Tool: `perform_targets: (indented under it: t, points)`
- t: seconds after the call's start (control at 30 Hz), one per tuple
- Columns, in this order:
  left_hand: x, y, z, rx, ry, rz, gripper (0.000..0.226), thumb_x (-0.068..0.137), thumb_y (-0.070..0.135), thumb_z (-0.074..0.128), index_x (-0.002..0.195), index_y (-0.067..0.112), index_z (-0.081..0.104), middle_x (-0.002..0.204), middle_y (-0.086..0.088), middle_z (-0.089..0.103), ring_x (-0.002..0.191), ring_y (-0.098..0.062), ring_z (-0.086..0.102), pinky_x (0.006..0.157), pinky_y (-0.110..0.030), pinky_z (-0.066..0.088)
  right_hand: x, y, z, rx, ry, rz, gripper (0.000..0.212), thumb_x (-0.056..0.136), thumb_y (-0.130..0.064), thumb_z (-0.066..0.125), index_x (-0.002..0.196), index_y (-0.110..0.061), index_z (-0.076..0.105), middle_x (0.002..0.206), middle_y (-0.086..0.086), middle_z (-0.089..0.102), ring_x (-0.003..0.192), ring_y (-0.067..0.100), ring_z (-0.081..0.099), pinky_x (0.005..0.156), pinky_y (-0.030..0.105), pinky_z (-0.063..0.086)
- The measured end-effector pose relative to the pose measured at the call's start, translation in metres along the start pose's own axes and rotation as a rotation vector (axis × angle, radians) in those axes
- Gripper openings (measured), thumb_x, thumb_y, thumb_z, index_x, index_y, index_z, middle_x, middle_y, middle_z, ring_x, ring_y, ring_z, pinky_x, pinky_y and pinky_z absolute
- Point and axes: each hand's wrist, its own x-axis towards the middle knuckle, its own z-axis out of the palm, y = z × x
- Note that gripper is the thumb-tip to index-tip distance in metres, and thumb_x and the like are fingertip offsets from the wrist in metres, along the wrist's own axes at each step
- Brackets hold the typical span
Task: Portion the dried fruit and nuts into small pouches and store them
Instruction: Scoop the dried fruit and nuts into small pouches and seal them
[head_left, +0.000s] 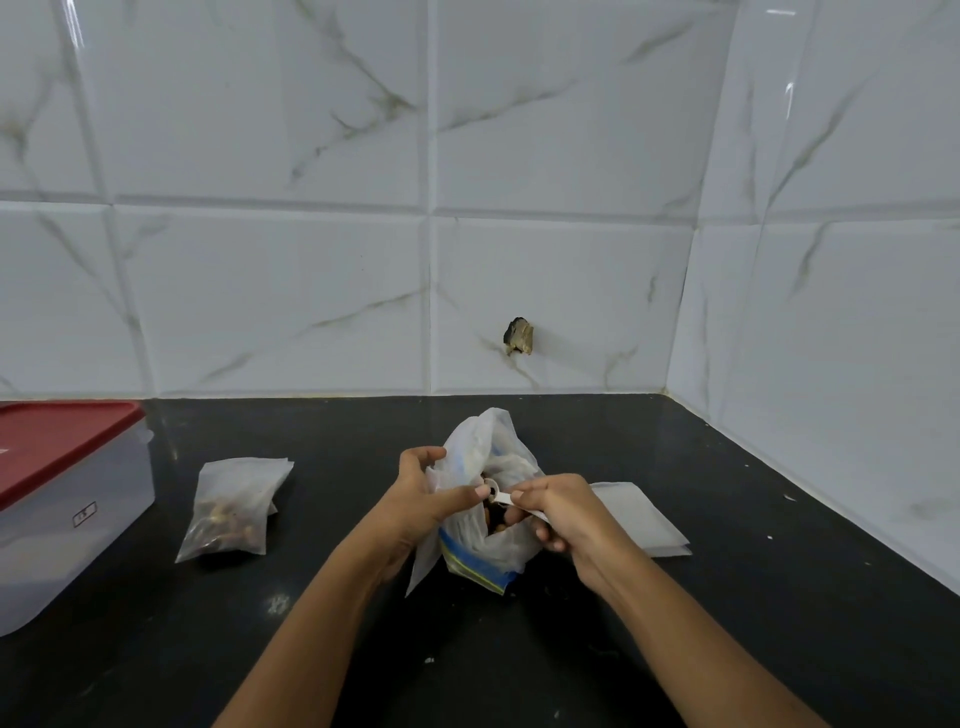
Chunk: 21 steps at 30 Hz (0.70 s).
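Note:
A large clear bag of dried fruit and nuts (485, 457) stands open in the middle of the black counter (623, 623). My left hand (421, 499) grips a small translucent pouch (423, 558) against the bag's mouth. My right hand (558, 512) pinches the handle of a small white scoop (496, 491), whose bowl sits at the bag's opening. Dark nuts show inside the bag. A filled pouch (231, 512) lies to the left. Flat empty pouches (644, 519) lie to the right, partly hidden behind my right hand.
A clear plastic box with a red lid (57, 499) stands shut at the left edge of the counter. White marbled tiles form the back wall and right wall, meeting in a corner at the back right. A chipped hole marks the back wall.

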Motion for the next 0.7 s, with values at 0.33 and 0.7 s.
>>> perform_targets:
  t: [0.33,0.7]
  points:
    - [0.0,0.016,-0.009,0.354,0.28,0.307,0.106,0.06,0.035,0.083,0.142,0.016,0.018,0.14,-0.011,0.039,0.129,-0.026,0.04,0.101,-0.034,0.039,0.005,-0.004,-0.02,0.276,0.03,0.057,0.017,0.09,-0.002,0.047,0.082,-0.003,0.062,0.067,0.007,0.062,0.031,0.003,0.032,0.03,0.014,0.019]
    - [-0.001,0.015,-0.001,0.55,0.108,0.335,0.076,0.065,0.036,0.081,0.128,0.023,0.04,0.124,0.004,0.05,0.105,-0.007,0.045,0.082,-0.018,0.038,-0.016,-0.023,-0.025,0.282,0.04,-0.219,0.017,0.09,-0.001,0.05,0.092,-0.001,0.067,0.068,0.008,0.063,0.038,0.005,0.033,0.034,0.015,0.023]
